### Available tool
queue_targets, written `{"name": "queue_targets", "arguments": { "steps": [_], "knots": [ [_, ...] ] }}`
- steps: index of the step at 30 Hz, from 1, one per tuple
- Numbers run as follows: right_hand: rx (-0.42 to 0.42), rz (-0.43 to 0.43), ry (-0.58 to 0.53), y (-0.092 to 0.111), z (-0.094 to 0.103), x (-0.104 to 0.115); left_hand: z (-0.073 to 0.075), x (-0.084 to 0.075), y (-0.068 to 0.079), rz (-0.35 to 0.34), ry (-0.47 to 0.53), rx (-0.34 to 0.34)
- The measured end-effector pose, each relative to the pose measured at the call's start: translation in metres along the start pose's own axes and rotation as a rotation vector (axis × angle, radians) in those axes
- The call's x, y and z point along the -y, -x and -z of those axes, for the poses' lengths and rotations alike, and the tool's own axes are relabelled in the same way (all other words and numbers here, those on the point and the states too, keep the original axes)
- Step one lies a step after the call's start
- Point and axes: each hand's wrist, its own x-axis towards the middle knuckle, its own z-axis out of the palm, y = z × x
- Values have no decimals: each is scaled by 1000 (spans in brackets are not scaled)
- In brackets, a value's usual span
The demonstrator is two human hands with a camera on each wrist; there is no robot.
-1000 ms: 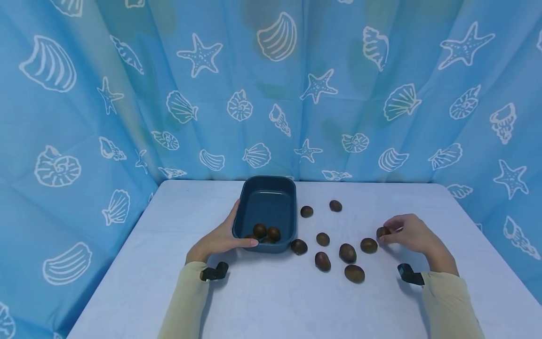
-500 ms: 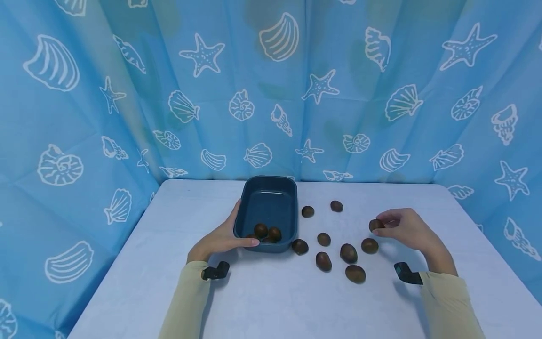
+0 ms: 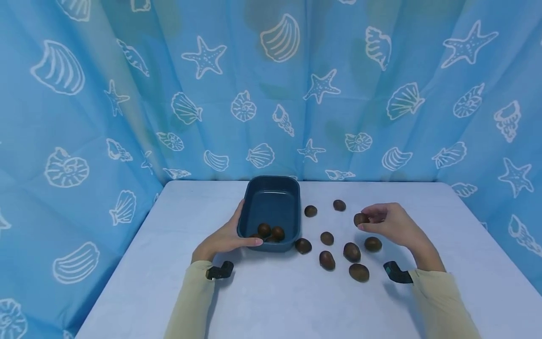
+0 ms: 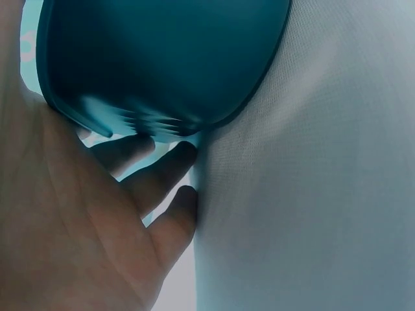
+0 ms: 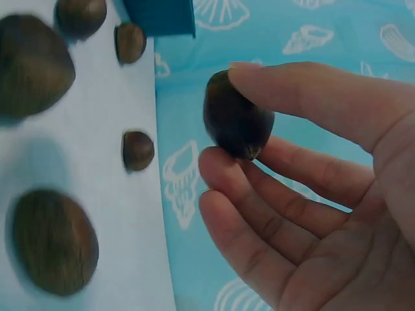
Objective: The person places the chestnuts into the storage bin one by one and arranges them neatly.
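My left hand grips the near left corner of a dark blue rectangular dish; the thumb lies along its near side. In the left wrist view, the fingers reach round the dish wall. Several brown chestnuts lie at the near end inside, some partly hidden by the wall. My right hand pinches one chestnut between thumb and fingers, held above the table, right of the dish. The remaining fingers are loosely bent below it in the right wrist view.
Several loose chestnuts are scattered on the white table between the dish and my right hand. One chestnut sits close against the dish's near right corner. A blue curtain with white shells hangs behind the table's far edge.
My right hand has lifted the chestnut and carried it left and slightly away from me, over the other chestnuts. My left hand keeps its hold on the dish. The head view has shifted slightly.
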Motion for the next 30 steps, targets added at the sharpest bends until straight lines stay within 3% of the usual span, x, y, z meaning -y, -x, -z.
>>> {"name": "queue_targets", "arguments": {
  "steps": [6,17,30],
  "knots": [
    [-13,50,-11,-7,-11,19,-2,0,-2,-16,25,-4],
    [16,115,-65,-31,-42,66,-1,-1,0,15,2,-2],
    [20,314,-170,-56,-84,110,-1,0,0,41,-4,-8]
  ]
}}
